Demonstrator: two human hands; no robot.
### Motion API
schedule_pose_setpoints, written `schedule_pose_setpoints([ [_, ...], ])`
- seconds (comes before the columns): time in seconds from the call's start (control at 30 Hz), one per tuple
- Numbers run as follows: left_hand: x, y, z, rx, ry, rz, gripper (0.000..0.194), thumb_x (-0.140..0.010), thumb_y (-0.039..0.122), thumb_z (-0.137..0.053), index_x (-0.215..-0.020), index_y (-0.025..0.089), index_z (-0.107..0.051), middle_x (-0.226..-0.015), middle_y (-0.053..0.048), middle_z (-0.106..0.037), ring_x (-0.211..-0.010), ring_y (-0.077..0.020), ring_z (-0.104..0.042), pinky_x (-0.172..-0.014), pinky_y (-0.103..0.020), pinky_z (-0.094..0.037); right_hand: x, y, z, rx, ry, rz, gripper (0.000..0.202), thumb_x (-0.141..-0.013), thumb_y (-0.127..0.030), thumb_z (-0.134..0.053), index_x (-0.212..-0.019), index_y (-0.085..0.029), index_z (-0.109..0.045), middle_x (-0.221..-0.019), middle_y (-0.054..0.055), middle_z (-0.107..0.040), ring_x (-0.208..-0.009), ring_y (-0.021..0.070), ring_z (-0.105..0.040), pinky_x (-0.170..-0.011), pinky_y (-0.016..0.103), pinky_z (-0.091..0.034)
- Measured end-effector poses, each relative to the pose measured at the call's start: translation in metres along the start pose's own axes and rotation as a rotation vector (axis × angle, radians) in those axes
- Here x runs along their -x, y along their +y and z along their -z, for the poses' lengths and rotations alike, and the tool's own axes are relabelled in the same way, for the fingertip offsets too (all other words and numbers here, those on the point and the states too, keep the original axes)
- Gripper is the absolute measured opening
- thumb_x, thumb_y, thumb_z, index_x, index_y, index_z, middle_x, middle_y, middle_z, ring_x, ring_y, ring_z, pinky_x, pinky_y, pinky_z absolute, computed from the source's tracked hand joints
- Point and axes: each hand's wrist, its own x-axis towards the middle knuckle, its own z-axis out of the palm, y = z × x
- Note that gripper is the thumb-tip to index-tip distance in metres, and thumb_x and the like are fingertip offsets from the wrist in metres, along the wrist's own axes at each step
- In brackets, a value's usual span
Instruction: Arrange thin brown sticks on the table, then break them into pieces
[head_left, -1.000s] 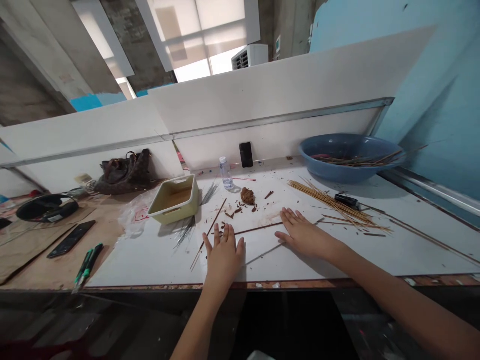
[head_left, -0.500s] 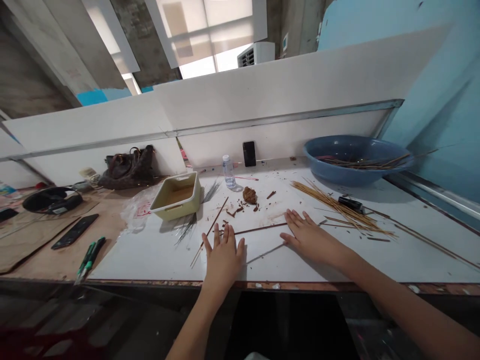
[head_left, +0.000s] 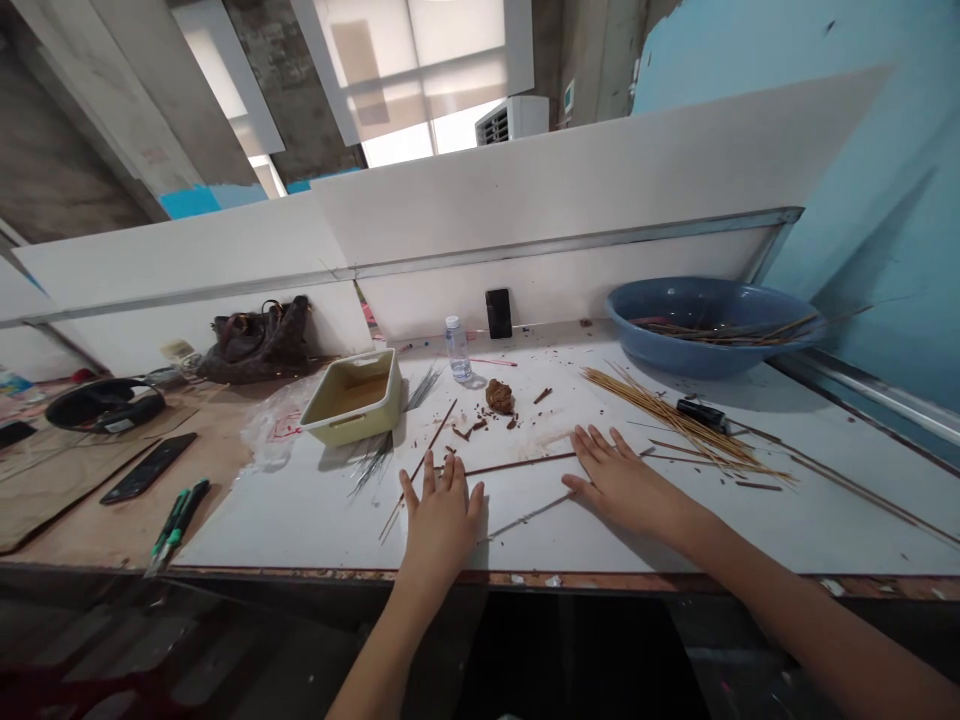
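On the white board, our left hand and right hand lie flat, well apart, gripping nothing, over either end of a thin brown stick, likely so pressure spreads along it. Brown lump sits just beyond, probably for easy reach. White partition behind, blue wall right.

Light's from the window up back, blown out at the bottom. Soft shadows by the basin and right hand, super murky below the table, edges stretched, fine detail kinda mushy.
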Motion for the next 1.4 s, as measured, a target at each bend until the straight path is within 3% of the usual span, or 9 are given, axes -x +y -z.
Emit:
schedule_pose_setpoints([
  [0.1,0.005,-0.005,-0.003,-0.043,0.060,-0.017,0.055,-0.113,0.037,-0.037,-0.160,0.015,-0.056,-0.175,-0.012,-0.038,-0.169,-0.0406,-0.015,-0.131,-0.077,-0.008,0.003,0.001,-0.001,-0.004,0.020,-0.010,0.086,-0.110,-0.068,-0.030,-0.173,-0.010,-0.026,-0.173,0.022,-0.036,-0.165,0.0369,-0.025,-0.135,0.063,-0.018],
  [0.2,0.031,-0.012,-0.016,-0.081,0.117,-0.040,0.055,-0.112,0.037,-0.039,-0.161,0.018,-0.055,-0.177,-0.011,-0.036,-0.169,-0.0402,-0.013,-0.132,-0.076,-0.011,0.033,-0.006,-0.003,0.009,0.040,0.022,0.089,-0.110,-0.070,-0.030,-0.174,-0.009,-0.018,-0.174,0.024,-0.033,-0.165,0.0374,-0.027,-0.135,0.066,-0.018],
  [0.33,0.051,0.003,-0.025,-0.053,0.185,-0.079,0.058,-0.113,0.035,-0.038,-0.166,0.015,-0.047,-0.179,-0.012,-0.030,-0.170,-0.0409,-0.006,-0.132,-0.075,-0.014,0.059,-0.032,0.009,-0.041,0.049,0.114,0.087,-0.112,-0.064,-0.032,-0.175,-0.013,0.000,-0.179,0.018,-0.017,-0.167,0.0328,-0.018,-0.136,0.062,-0.019],
  [0.47,0.029,0.040,-0.019,0.056,0.122,-0.265,0.060,-0.114,0.035,-0.037,-0.170,0.016,-0.038,-0.179,-0.009,-0.031,-0.170,-0.0320,-0.013,-0.136,-0.064,-0.019,0.033,-0.063,0.021,-0.115,-0.030,0.221,0.078,-0.115,-0.059,-0.028,-0.175,-0.014,-0.009,-0.179,0.016,-0.020,-0.168,0.0297,-0.017,-0.136,0.060,-0.020],
  [0.6,0.009,0.060,-0.019,0.108,0.007,-0.286,0.063,-0.113,0.034,-0.038,-0.171,0.010,-0.033,-0.178,-0.013,-0.031,-0.168,-0.0295,-0.022,-0.137,-0.059,-0.022,0.005,-0.079,0.018,-0.093,-0.103,0.144,0.080,-0.114,-0.061,-0.024,-0.171,-0.004,-0.028,-0.176,0.022,-0.023,-0.167,0.0330,-0.018,-0.135,0.065,-0.018],
  [0.83,0.040,0.050,-0.028,0.115,0.019,-0.311,0.061,-0.113,0.033,-0.037,-0.171,0.013,-0.035,-0.176,-0.010,-0.033,-0.166,-0.0283,-0.029,-0.136,-0.057,-0.026,0.039,-0.083,0.008,-0.085,-0.050,0.168,0.078,-0.114,-0.060,-0.028,-0.172,-0.008,-0.028,-0.175,0.019,-0.025,-0.166,0.0314,-0.024,-0.136,0.063,-0.020],
  [1.1,0.002,0.054,-0.014,0.111,-0.014,-0.211,0.058,-0.114,0.031,-0.032,-0.168,0.011,-0.041,-0.175,-0.014,-0.037,-0.165,-0.0309,-0.032,-0.136,-0.065,-0.018,-0.007,-0.073,0.018,-0.069,-0.100,0.086,0.074,-0.115,-0.058,-0.026,-0.171,-0.010,-0.033,-0.173,0.023,-0.034,-0.165,0.0333,-0.027,-0.133,0.069,-0.017],
  [1.27,0.039,0.034,-0.024,0.113,0.059,-0.304,0.058,-0.117,0.038,-0.030,-0.171,0.018,-0.034,-0.175,-0.007,-0.037,-0.165,-0.0251,-0.032,-0.137,-0.060,-0.022,0.040,-0.078,-0.008,-0.046,0.064,0.127,0.082,-0.112,-0.063,-0.036,-0.174,-0.012,-0.020,-0.174,0.021,-0.032,-0.164,0.0366,-0.031,-0.134,0.070,-0.016],
  [1.4,0.029,0.037,-0.023,0.095,0.022,-0.255,0.056,-0.117,0.036,-0.032,-0.168,0.016,-0.040,-0.173,-0.008,-0.041,-0.165,-0.0261,-0.033,-0.136,-0.059,-0.026,0.036,-0.071,-0.009,-0.052,0.052,0.131,0.077,-0.114,-0.060,-0.036,-0.174,-0.015,-0.020,-0.174,0.019,-0.034,-0.164,0.0340,-0.033,-0.134,0.070,-0.018],
])
